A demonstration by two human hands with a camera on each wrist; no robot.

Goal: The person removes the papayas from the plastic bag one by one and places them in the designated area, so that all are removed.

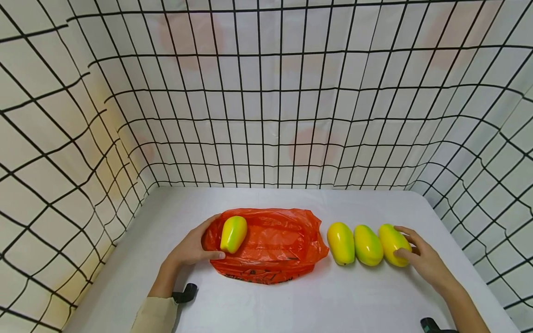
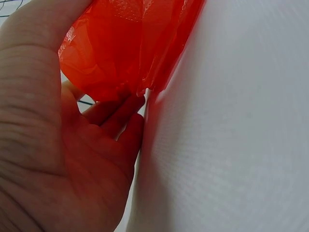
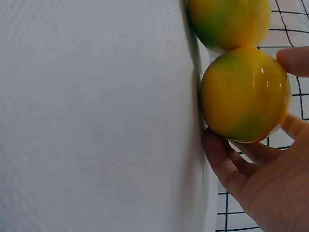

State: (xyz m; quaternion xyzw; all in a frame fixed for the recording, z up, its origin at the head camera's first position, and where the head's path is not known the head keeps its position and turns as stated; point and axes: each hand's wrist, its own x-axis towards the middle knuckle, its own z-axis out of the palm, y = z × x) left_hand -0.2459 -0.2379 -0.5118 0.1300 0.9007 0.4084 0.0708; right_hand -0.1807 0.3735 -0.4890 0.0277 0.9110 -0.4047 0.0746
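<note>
A red plastic bag (image 1: 279,231) lies spread with its mouth up on the white table. One yellow-green mango (image 1: 233,234) rests in its left end. My left hand (image 1: 193,245) holds the bag's left end, thumb at the near side and fingers at the far side; the left wrist view shows the fingers against the red plastic (image 2: 128,43). To the right of the bag, a mango (image 1: 341,243) and a second mango (image 1: 368,245) lie side by side. My right hand (image 1: 426,259) grips the rightmost mango (image 1: 393,245), with fingers and thumb around it.
A black wire grid (image 1: 270,106) stands at the back and both sides of the table (image 1: 312,300). White sheeting hangs behind it. A black wrist strap piece (image 1: 186,293) sits by the left wrist, another black piece (image 1: 433,325) by the right.
</note>
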